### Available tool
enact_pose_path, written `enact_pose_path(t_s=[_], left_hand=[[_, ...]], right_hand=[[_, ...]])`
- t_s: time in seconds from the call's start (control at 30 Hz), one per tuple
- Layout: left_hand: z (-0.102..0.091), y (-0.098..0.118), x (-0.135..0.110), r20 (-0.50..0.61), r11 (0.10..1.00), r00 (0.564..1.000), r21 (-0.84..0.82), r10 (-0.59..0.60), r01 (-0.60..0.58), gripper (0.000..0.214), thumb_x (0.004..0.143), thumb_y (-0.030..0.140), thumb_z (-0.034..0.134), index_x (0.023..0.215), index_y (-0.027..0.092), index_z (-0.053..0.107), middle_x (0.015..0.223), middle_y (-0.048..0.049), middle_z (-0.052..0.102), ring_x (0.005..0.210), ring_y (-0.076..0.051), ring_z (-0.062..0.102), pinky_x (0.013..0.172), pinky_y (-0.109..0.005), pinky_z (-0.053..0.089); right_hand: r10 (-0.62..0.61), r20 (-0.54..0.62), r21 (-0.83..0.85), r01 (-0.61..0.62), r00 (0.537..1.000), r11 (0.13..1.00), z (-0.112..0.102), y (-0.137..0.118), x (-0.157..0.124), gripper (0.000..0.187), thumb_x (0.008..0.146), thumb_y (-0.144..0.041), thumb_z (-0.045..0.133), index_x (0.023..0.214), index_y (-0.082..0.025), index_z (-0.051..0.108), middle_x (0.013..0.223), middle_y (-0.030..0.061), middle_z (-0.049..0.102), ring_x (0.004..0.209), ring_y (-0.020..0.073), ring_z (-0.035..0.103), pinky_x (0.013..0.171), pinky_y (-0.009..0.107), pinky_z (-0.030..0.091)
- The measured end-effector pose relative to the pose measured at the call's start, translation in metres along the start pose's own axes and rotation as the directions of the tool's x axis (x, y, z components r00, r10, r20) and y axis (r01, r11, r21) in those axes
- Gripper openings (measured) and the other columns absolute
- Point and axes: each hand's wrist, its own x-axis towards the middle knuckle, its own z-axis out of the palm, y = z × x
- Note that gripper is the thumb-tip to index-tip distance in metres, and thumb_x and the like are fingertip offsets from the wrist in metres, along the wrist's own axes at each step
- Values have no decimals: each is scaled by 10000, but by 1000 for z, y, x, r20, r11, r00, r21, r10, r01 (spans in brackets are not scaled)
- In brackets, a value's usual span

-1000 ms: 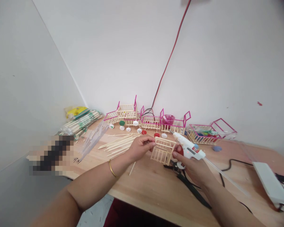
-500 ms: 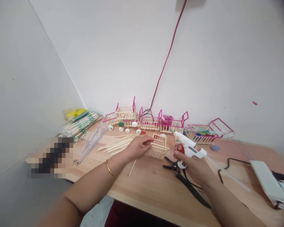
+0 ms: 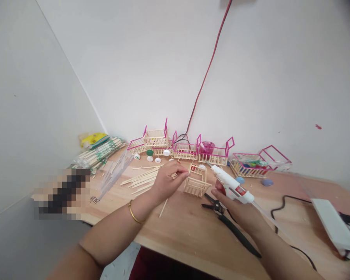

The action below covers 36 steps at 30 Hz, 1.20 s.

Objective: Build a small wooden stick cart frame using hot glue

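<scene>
My right hand (image 3: 230, 200) is closed round the grip of a white hot glue gun (image 3: 230, 184). Its nozzle points up and left, and a clear glue stick trails from its back end. The thumb and fingers of my left hand (image 3: 169, 181) pinch at the upper left corner of a small frame of plain wooden sticks (image 3: 196, 186). Part of that corner is hidden behind the fingertips. Just right of the frame is the glue gun, apart from it. Loose wooden sticks (image 3: 142, 179) lie under and behind my left hand.
Pruning shears (image 3: 236, 235) with dark green handles lie in front of my right hand. Several stick carts with pink rails (image 3: 186, 151) line the wall, with a pink-stained cup (image 3: 207, 147). Bagged sticks (image 3: 105, 151) are at left, a white power strip (image 3: 332, 227) and black cable at right.
The glue gun has turned in my right hand, showing more of its top, and its nozzle has dipped. My left fingers have closed to a tighter pinch at the frame's corner.
</scene>
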Motion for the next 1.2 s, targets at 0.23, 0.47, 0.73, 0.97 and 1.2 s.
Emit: enact_pose_path(t_s=[0.23,0.47,0.73,0.97,1.2], left_hand=[[20,18,-18,-5,972,974,51,228,-227,111,829,202,606,931,166,634,841,-71,665,807,-167,593,747,-311,470],[24,17,-18,-35,980,982,87,185,-181,98,839,217,594,910,164,637,837,-68,668,817,-166,598,743,-304,475],[27,21,-17,-59,976,982,136,177,-168,75,839,213,585,864,166,637,794,-58,665,759,-157,579,714,-310,454],[25,31,-16,-73,979,982,111,177,-168,35,817,178,589,817,164,621,755,-50,656,728,-149,571,678,-294,442],[28,34,-15,-81,990,992,107,97,-88,70,782,130,557,743,175,593,704,-29,624,703,-143,549,656,-277,428]], right_hand=[[-64,-13,-252,58,998,966,8,4,-8,226,741,-421,653,777,-213,570,665,-13,599,612,161,556,561,260,442],[-181,55,-399,187,982,898,14,-8,-11,204,801,-404,584,765,-225,494,685,-17,581,583,149,537,538,258,421],[-270,91,-436,282,959,855,18,-5,-13,191,829,-398,553,791,-224,484,700,2,573,618,172,559,563,284,444],[-349,108,-610,339,931,716,16,-4,-13,191,815,-391,559,751,-222,497,696,3,557,585,155,530,512,255,382],[-321,129,-591,332,938,735,16,-10,-15,195,789,-405,574,739,-225,517,717,19,587,624,178,562,531,267,397]])
